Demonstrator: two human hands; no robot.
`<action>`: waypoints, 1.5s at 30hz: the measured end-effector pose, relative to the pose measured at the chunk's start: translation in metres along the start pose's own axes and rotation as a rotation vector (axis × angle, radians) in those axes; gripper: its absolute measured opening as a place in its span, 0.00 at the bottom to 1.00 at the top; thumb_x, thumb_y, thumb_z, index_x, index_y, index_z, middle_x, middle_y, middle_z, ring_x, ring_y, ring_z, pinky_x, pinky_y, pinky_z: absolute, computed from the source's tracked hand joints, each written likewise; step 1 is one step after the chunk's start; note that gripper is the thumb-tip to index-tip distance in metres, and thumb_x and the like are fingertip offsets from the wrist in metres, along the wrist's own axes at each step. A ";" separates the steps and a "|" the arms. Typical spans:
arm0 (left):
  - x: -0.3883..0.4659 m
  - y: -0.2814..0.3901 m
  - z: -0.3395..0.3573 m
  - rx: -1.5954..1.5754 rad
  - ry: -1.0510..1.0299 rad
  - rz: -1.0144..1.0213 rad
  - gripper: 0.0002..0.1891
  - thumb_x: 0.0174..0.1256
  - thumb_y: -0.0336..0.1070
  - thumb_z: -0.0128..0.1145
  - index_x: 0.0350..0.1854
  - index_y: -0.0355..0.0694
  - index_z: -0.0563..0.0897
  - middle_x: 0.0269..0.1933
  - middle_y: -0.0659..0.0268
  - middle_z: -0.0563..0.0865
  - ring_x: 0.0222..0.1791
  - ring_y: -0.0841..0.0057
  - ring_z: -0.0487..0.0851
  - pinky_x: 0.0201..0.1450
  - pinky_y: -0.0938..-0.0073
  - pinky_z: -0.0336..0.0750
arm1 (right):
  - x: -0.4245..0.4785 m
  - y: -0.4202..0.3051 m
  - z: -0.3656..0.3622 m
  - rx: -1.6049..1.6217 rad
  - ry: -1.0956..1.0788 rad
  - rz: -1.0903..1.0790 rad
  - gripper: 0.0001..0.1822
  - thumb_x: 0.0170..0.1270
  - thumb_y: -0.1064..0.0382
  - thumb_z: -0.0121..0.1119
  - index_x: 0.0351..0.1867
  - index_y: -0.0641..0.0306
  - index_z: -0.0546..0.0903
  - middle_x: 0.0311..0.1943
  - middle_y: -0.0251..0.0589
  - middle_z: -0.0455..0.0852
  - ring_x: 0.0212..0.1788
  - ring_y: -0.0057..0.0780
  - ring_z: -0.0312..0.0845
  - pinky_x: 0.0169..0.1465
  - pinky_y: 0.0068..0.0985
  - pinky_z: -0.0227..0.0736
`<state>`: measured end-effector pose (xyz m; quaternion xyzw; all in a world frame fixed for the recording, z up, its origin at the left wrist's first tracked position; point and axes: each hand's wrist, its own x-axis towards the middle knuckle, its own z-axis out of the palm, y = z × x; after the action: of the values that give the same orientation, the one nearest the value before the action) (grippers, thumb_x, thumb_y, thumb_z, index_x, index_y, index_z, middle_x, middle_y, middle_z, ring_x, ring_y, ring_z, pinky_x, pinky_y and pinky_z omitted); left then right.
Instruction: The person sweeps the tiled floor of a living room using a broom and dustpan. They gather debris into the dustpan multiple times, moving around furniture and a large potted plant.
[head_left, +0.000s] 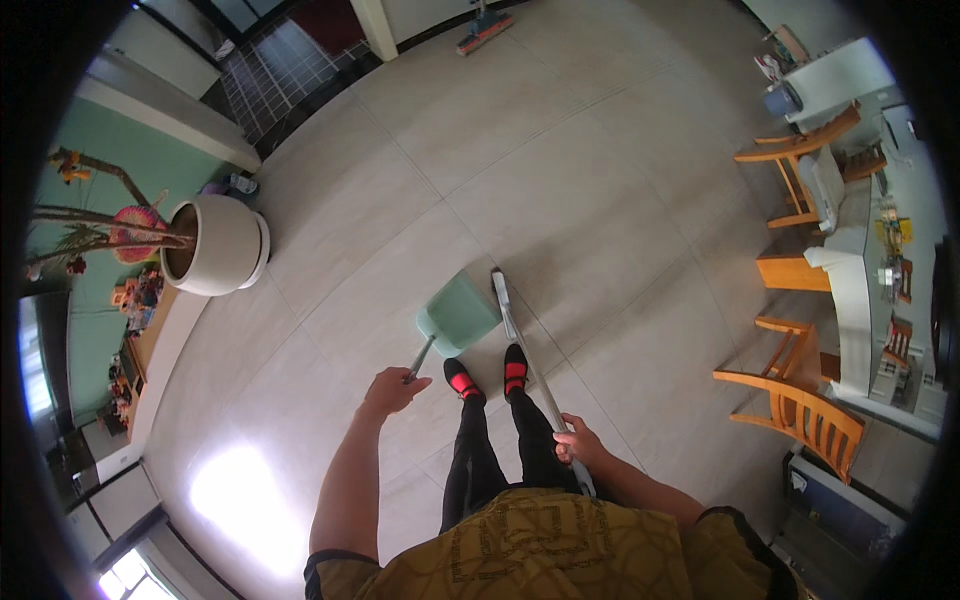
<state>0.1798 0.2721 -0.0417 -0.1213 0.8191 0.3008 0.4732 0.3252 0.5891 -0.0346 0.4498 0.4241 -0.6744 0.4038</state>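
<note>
My left hand (397, 390) is closed around the handle of a pale green dustpan (459, 315), which lies on the tiled floor in front of my feet. My right hand (580, 442) grips the long light-coloured pole of a broom (505, 304). The broom's narrow head stands on the floor just right of the dustpan, near my right shoe, with a small gap from the pan's edge. The pole runs from there back towards my waist, past my right leg.
A white plant pot (223, 245) with a bare-stemmed plant stands at left. Wooden chairs (802, 390) and a table with a white cloth (851, 322) are at right. A floor squeegee or mop with a red edge (484, 34) stands at the far wall, beside a doorway.
</note>
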 end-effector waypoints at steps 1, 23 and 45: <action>-0.001 -0.005 0.001 -0.004 0.014 0.000 0.20 0.50 0.52 0.56 0.23 0.36 0.76 0.17 0.68 0.75 0.11 0.83 0.68 0.14 0.80 0.65 | -0.007 -0.007 0.006 -0.085 0.012 -0.014 0.29 0.52 0.69 0.52 0.55 0.54 0.54 0.15 0.35 0.66 0.13 0.21 0.60 0.17 0.22 0.59; -0.049 -0.049 0.036 -0.447 0.195 -0.208 0.20 0.51 0.55 0.52 0.25 0.39 0.78 0.18 0.68 0.77 0.14 0.85 0.68 0.16 0.82 0.66 | 0.051 -0.054 0.021 -0.953 -0.053 -0.211 0.31 0.45 0.68 0.53 0.54 0.59 0.57 0.16 0.39 0.71 0.11 0.26 0.68 0.14 0.26 0.64; -0.054 -0.130 0.094 -0.905 0.406 -0.209 0.22 0.51 0.55 0.52 0.25 0.35 0.77 0.17 0.66 0.77 0.16 0.79 0.74 0.18 0.78 0.70 | 0.101 -0.033 0.096 -1.075 -0.094 -0.181 0.33 0.47 0.72 0.53 0.55 0.59 0.52 0.15 0.39 0.68 0.12 0.25 0.63 0.14 0.27 0.61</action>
<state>0.3366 0.2216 -0.0803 -0.4514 0.6656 0.5472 0.2320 0.2420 0.4928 -0.1006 0.1110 0.7274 -0.4140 0.5359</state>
